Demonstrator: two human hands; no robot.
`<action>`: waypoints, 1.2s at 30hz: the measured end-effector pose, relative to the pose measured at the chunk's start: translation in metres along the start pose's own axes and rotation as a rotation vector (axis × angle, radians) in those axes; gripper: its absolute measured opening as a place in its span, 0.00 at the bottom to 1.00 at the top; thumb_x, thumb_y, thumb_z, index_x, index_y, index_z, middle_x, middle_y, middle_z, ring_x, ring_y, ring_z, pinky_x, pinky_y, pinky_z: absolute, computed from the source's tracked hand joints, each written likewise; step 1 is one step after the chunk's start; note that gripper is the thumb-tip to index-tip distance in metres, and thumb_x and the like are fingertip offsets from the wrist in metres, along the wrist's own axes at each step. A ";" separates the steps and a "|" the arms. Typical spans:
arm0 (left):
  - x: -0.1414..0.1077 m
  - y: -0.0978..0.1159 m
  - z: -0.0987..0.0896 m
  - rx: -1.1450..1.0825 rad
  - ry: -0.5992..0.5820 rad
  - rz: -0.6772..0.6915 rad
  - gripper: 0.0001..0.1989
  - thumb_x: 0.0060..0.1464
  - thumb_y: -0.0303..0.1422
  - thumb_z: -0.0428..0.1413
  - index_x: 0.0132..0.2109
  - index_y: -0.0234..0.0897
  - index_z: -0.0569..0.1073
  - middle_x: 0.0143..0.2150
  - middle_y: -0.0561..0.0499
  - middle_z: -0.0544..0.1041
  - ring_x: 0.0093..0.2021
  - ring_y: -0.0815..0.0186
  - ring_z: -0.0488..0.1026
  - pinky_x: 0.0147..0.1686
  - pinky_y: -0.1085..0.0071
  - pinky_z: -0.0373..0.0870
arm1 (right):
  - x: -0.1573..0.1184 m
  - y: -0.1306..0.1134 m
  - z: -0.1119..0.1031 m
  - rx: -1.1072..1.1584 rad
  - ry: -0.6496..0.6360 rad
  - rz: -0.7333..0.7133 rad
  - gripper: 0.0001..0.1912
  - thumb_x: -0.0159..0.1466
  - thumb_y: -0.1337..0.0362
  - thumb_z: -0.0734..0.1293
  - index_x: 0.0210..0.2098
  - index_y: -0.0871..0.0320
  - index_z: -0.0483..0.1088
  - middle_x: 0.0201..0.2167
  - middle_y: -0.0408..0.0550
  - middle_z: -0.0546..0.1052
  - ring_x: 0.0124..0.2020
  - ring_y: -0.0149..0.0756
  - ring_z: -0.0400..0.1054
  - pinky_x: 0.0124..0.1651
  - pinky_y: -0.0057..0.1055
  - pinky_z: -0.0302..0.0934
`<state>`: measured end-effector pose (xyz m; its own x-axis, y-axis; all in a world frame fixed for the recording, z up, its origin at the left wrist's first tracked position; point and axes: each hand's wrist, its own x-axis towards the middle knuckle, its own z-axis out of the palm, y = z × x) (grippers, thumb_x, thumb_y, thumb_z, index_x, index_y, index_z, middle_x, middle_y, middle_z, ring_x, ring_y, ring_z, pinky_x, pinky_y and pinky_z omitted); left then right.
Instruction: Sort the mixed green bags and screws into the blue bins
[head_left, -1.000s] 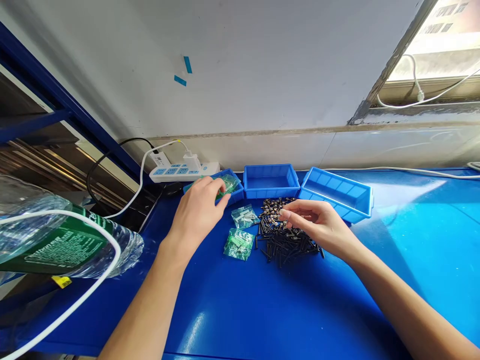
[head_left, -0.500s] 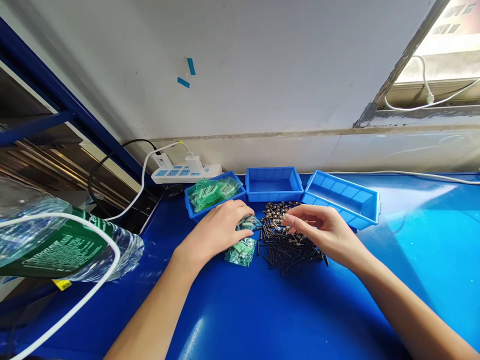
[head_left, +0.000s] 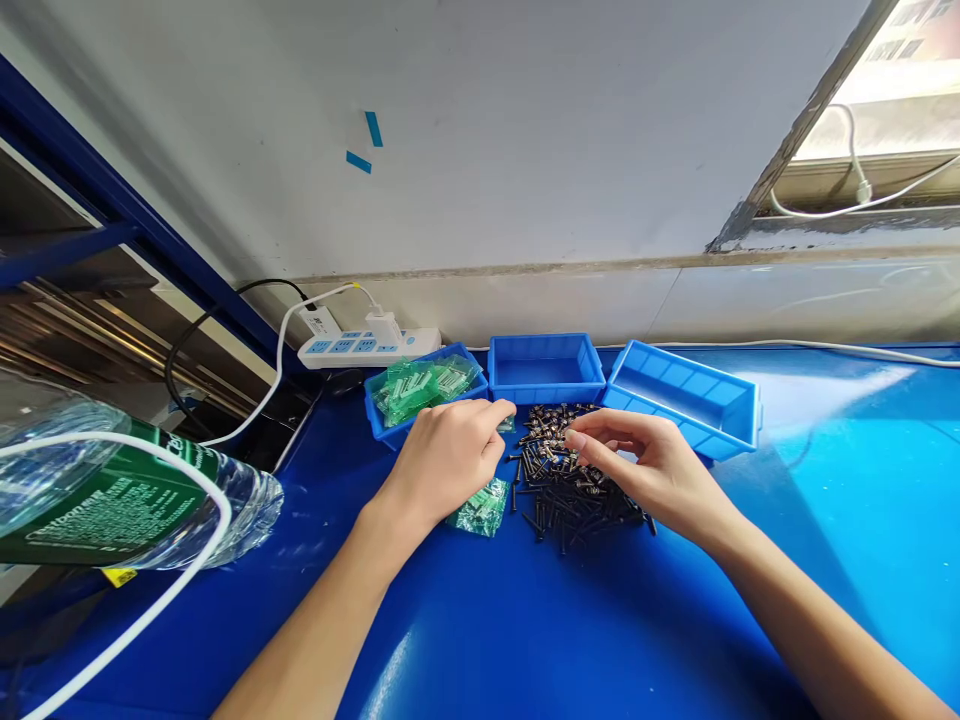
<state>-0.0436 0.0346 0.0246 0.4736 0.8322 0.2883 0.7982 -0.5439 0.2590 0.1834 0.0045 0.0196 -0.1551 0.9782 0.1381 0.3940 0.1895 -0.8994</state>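
My left hand is closed over a small green plastic packet, only a bit of which shows past the fingers. Just below it another green packet lies on the blue table. A loose pile of dark screws spreads between my hands, with some shiny metal pieces among them at the far side. At the pile's right edge my right hand has thumb and forefinger pinched together; what they hold, if anything, is too small to make out.
Behind the left hand, a blue bin holds several green packets. Two more blue bins, one in the middle and one at the right, stand along the wall. A power strip, white cable and large bottle are at left.
My left hand's fingers have drawn together over the upper packet, hiding most of it. The right hand stays almost where it was, still pinched. The view has shifted slightly.
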 end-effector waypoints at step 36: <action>-0.001 -0.021 -0.026 0.226 0.124 -0.368 0.10 0.66 0.35 0.55 0.36 0.40 0.78 0.36 0.47 0.82 0.34 0.56 0.79 0.27 0.65 0.69 | 0.001 -0.007 0.000 0.066 -0.050 0.106 0.26 0.57 0.38 0.74 0.32 0.56 0.81 0.32 0.51 0.84 0.33 0.43 0.76 0.36 0.36 0.71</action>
<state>-0.0709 0.0423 0.0427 0.1055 0.9392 0.3268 0.9730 -0.1654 0.1611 0.1810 0.0038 0.0262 -0.1610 0.9867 0.0217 0.3499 0.0776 -0.9336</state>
